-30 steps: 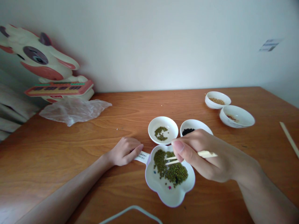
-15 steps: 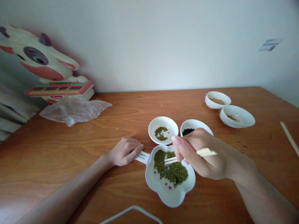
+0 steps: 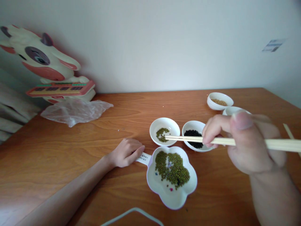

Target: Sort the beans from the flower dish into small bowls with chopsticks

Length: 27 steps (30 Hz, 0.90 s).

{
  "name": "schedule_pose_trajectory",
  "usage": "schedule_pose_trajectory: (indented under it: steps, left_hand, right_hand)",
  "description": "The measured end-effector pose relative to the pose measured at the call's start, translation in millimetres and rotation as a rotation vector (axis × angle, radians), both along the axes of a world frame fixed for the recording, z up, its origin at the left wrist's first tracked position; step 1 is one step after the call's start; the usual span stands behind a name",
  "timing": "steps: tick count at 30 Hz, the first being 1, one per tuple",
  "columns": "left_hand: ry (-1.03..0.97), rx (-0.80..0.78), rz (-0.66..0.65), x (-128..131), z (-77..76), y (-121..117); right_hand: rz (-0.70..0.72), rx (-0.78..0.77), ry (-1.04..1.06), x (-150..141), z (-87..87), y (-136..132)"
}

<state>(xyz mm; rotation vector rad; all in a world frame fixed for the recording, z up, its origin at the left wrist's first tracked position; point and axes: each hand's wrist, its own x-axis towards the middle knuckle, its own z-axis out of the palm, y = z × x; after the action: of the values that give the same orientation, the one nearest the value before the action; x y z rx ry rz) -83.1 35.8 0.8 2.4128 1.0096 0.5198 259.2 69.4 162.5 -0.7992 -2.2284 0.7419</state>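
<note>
Over the small dish of green beans (image 3: 164, 131) my right hand (image 3: 246, 141) pinches chopsticks (image 3: 188, 138); my left hand (image 3: 125, 152), curled, grips the flower-shaped dish's handle (image 3: 144, 158).

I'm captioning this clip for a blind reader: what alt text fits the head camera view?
A right hand holds chopsticks with their tips over a small white dish of green beans, while the left hand rests on the handle of a flower-shaped dish heaped with green beans on a wooden table. A dish of black beans sits beside them.
</note>
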Motion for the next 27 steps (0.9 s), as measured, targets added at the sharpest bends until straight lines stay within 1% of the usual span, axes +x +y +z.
schedule_pose_trajectory:
  steps: [3, 5, 7, 11, 14, 16, 18, 20, 23, 27]
  left_hand:
    - [0.001, 0.006, 0.001, -0.6, -0.6, -0.1]
    - [-0.001, 0.011, 0.003, -0.6, -0.6, -0.2]
    - [-0.001, 0.015, 0.001, -0.4, -0.5, -0.3]
    - [-0.001, 0.015, -0.002, 0.1, 0.2, -0.4]
    - [0.003, 0.017, 0.000, 0.5, 0.8, -0.4]
    - [0.002, 0.022, 0.001, 0.8, 1.0, -0.4]
    - [-0.002, 0.023, 0.002, 1.0, 1.1, -0.4]
    - [-0.005, 0.022, 0.002, 1.1, 1.2, -0.3]
    - [-0.007, 0.014, 0.001, 1.1, 1.6, -0.1]
    - [0.000, -0.002, 0.002, 1.6, 2.6, -0.1]
  right_hand:
    - [-0.083, -0.020, -0.017, -1.5, -4.5, 5.0]
    - [-0.059, -0.061, -0.078, -1.4, -7.3, 7.7]
    - [-0.035, -0.089, -0.098, 0.4, -8.7, 9.2]
    - [0.070, -0.149, -0.081, 3.6, -5.7, 7.1]
    - [0.155, -0.184, -0.172, 0.6, 1.5, 2.7]
    - [0.185, -0.169, -0.233, -2.7, 6.7, 0.2]
    - [0.235, -0.157, -0.258, -5.1, 10.9, -1.3]
    - [0.303, -0.196, -0.274, -6.4, 13.3, -2.1]
    - [0.368, -0.281, -0.306, -7.6, 12.0, -3.3]
    - [0.345, -0.263, -0.301, -9.3, 3.2, -4.7]
